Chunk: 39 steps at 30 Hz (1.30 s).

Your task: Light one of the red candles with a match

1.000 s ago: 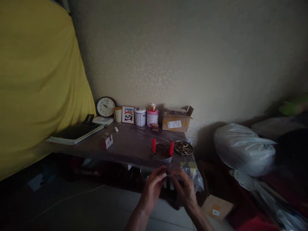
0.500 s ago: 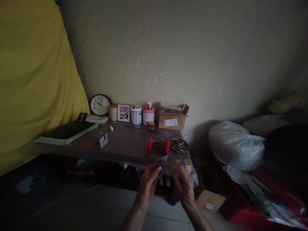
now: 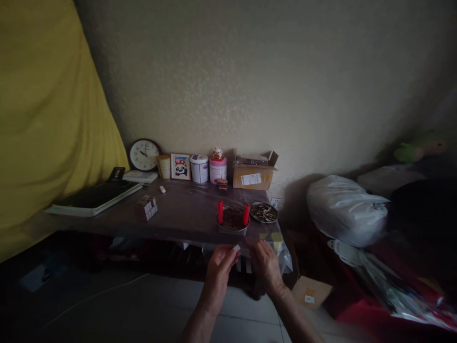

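The left hand pinches a small white piece between its thumb and fingers, in front of the near edge of the bench, toward its right corner. The right hand is near it but apart, with the fingers bent inward; whether something is between its fingertips I cannot tell, because this part is dark and blurred. Beyond the hands, close to the same edge, stands a round tin with two upright red sticks, one at each side. Just beside it, near the right edge, lies a shallow dish with thin pale sticks.
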Tool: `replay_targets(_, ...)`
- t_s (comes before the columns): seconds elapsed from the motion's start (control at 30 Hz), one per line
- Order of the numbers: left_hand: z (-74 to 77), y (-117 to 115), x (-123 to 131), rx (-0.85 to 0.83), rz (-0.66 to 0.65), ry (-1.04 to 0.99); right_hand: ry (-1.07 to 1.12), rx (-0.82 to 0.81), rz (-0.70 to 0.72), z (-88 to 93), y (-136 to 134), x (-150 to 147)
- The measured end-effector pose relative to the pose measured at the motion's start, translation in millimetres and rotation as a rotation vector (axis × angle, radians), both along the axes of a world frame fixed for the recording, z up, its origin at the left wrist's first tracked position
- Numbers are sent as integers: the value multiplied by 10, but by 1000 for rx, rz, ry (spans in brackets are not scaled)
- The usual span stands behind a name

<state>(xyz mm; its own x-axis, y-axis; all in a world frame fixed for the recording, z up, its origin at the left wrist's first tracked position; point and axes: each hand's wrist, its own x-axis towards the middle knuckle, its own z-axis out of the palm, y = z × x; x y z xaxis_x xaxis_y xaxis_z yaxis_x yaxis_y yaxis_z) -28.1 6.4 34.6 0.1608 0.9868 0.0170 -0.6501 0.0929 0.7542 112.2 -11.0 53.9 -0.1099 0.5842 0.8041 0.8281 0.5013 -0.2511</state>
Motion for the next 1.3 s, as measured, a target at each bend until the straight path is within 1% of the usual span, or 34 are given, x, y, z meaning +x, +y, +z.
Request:
replay_targets(0.07, -6, 1, -22, -19, 10, 16, 146, -31, -103, -75, 100, 105)
replay_targets(0.13, -16, 16, -38, -33, 20, 25, 296, -63, -159, -94, 141, 200)
replay_targets(0.23, -22, 37, -48, -47, 24, 27, 441, -102, -160, -47, 114, 256)
replay_targets(0.33, -11, 27, -47, -41, 14, 27, 496, -99, -136, 22, 43, 186)
replay_targets(0.43, 8, -8, -41, -22, 8, 26, 448, -87, -66, 57, -33, 42)
replay_targets(0.53, 20, -38, -34, 0, -8, 28, 307, -97, 26, 52, -78, -77)
replay_targets(0.6, 18, -41, -31, 20, -17, 27, 199, -91, 60, 55, -96, -108)
replay_targets(0.67, 2, -27, -28, 27, -14, 34, 136, -59, 62, 84, -129, -111)
replay_targets(0.8, -34, 20, -11, -14, 18, 89, 144, 56, 46, 151, -215, -100)
replay_targets(0.87, -28, 21, -6, -8, 32, 103, 97, 37, 76, 117, -184, -84)
replay_targets(0.9, -18, 13, -6, 4, 34, 103, 44, -12, 98, 78, -139, -64)
replay_targets(0.93, -6, 2, -11, 15, 36, 101, 9, -50, 78, 30, -80, -34)
replay_targets(0.97, 5, -10, -18, 24, 37, 102, 14, -64, 28, -18, -15, 6)
replay_targets(1.07, 20, -23, -54, 27, 38, 120, 216, -104, -128, -111, 132, 154)
replay_targets(1.13, 11, -7, -80, 28, 33, 116, 362, -146, -181, -110, 153, 232)
replay_targets(1.3, 19, 55, -158, 18, 55, 106, 646, -234, -162, -33, 94, 288)
